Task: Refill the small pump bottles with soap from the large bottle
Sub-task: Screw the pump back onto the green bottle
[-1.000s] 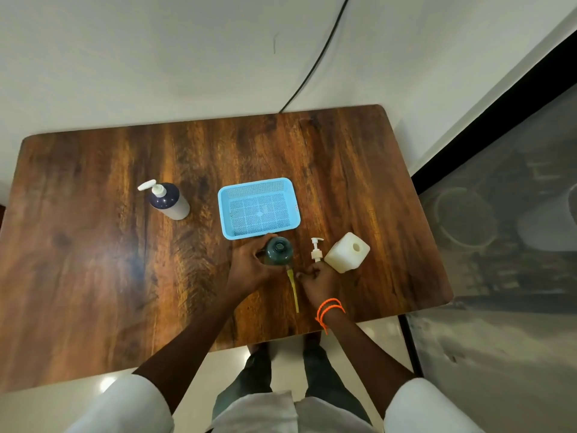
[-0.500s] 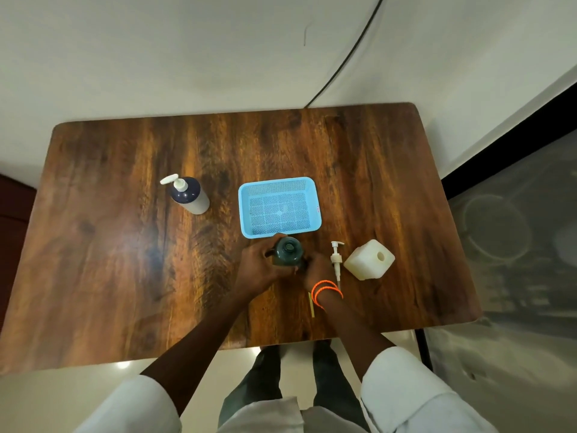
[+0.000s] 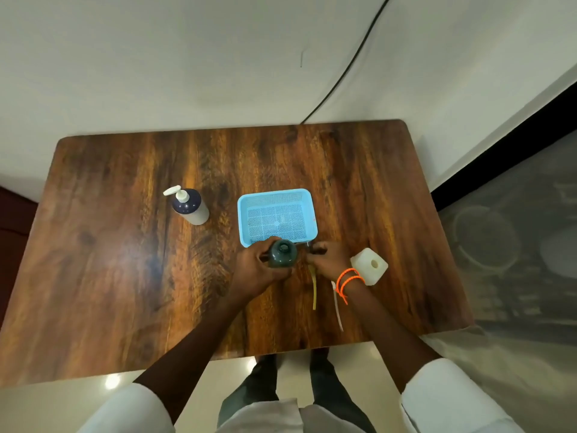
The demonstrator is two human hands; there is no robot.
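Note:
A small dark green bottle (image 3: 282,257) stands upright with its mouth uncovered, just in front of the blue basket. My left hand (image 3: 254,271) is wrapped around its left side. My right hand (image 3: 326,260) is closed on a dark pump head at the bottle's right; its yellowish tube (image 3: 314,290) trails toward me over the table. A white pump (image 3: 337,304) lies on the table, partly hidden under my right wrist. A white square bottle (image 3: 370,266) with an uncovered mouth stands to the right. The large dark bottle (image 3: 191,207) with a white pump stands at the left.
An empty blue mesh basket (image 3: 307,214) sits mid-table, touching distance beyond my hands. The wooden table (image 3: 109,260) ends close to my body and drops off at the right beside the white bottle. A black cable (image 3: 343,73) runs down the wall behind.
My right hand has slid away from me along the yellowish tube to the pump head beside the green bottle. My wrist now covers the white pump's head. The left hand keeps its hold.

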